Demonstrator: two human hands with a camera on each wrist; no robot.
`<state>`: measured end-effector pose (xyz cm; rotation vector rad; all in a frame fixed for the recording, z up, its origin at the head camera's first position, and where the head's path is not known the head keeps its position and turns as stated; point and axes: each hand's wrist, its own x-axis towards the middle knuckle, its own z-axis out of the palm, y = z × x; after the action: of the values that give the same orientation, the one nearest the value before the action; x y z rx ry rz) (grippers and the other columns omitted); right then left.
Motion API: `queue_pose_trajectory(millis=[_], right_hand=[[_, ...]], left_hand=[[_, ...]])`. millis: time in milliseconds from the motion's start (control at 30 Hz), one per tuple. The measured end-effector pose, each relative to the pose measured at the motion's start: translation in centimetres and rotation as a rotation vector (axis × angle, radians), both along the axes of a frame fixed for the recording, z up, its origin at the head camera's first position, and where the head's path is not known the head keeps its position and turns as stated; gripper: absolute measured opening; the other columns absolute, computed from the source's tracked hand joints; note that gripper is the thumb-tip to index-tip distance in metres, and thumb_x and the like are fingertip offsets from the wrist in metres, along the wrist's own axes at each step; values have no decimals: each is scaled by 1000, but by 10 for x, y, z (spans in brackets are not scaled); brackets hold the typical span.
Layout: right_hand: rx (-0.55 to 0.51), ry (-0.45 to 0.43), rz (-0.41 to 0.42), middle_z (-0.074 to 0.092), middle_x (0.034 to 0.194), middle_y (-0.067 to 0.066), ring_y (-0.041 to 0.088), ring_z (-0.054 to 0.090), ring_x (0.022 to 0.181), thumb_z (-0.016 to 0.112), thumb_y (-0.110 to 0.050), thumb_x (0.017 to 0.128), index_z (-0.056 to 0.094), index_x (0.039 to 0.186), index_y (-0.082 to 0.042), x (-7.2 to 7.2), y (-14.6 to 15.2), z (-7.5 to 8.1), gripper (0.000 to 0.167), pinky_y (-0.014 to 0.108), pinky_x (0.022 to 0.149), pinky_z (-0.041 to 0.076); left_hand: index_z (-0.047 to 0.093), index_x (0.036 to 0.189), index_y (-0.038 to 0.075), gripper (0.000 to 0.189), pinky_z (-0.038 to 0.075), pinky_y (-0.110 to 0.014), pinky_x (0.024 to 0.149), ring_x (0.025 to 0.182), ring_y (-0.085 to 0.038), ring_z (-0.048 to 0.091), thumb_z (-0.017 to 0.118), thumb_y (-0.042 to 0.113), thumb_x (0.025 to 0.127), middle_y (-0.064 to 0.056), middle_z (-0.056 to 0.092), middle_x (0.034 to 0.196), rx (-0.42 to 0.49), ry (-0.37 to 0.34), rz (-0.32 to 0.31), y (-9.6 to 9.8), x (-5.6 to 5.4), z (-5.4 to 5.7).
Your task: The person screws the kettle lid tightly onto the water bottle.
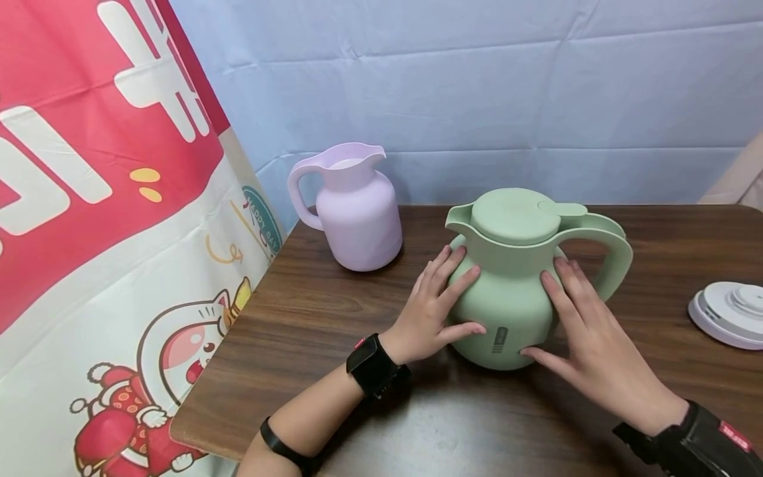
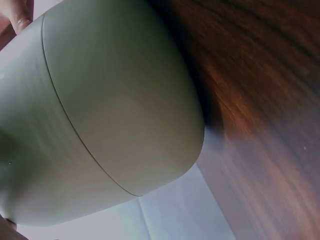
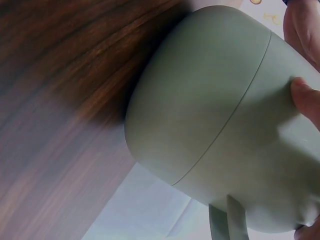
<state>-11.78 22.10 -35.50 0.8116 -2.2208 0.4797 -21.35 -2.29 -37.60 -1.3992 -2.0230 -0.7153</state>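
Observation:
A green thermos jug [image 1: 503, 291] with its round lid [image 1: 515, 215] on stands upright on the wooden table, spout to the left and handle [image 1: 616, 258] to the right. My left hand [image 1: 432, 308] holds the left side of its body, fingers spread, thumb toward the front. From the right, my right hand [image 1: 593, 338] holds the opposite side below the handle, thumb low near the dark label. In the right wrist view, a thumb [image 3: 306, 100] lies against the jug body [image 3: 200, 100]. The left wrist view shows the jug's lower body [image 2: 120, 100] close up, at the tabletop.
A lavender jug [image 1: 363, 218] without a lid stands at the back left, its handle leftward. At the right edge lies a white and lavender lid [image 1: 730, 315]. Behind the table [image 1: 286, 358] hangs a pale blue cloth [image 1: 453, 99], with a red and white printed cloth [image 1: 77, 278] at left.

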Motion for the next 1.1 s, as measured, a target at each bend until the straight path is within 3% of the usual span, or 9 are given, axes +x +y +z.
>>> queue_pose_trajectory(millis=[367, 700, 1100], right_hand=[[4, 4, 27, 20, 150, 28, 44, 20, 137, 39, -63, 92, 24, 144, 6, -14, 3, 1, 88, 43, 114, 16], [7, -11, 29, 18, 152, 27, 45, 18, 137, 39, -64, 91, 22, 146, 5, -27, 8, 0, 89, 45, 113, 15], [22, -22, 30, 14, 153, 26, 41, 15, 139, 38, -65, 91, 19, 148, 3, -44, 14, -2, 91, 47, 113, 16]], left_hand=[[13, 151, 21, 88, 18, -50, 112, 142, -37, 10, 65, 49, 87, -14, 8, 156, 16, 18, -13, 3, -13, -1], [9, 152, 23, 78, 16, -50, 112, 143, -35, 6, 40, 60, 92, -12, 5, 157, 10, -4, -11, 7, -25, 0], [2, 153, 26, 78, 11, -49, 113, 143, -33, 2, 33, 62, 92, -13, 5, 156, -4, -5, 1, 12, -42, -1]])
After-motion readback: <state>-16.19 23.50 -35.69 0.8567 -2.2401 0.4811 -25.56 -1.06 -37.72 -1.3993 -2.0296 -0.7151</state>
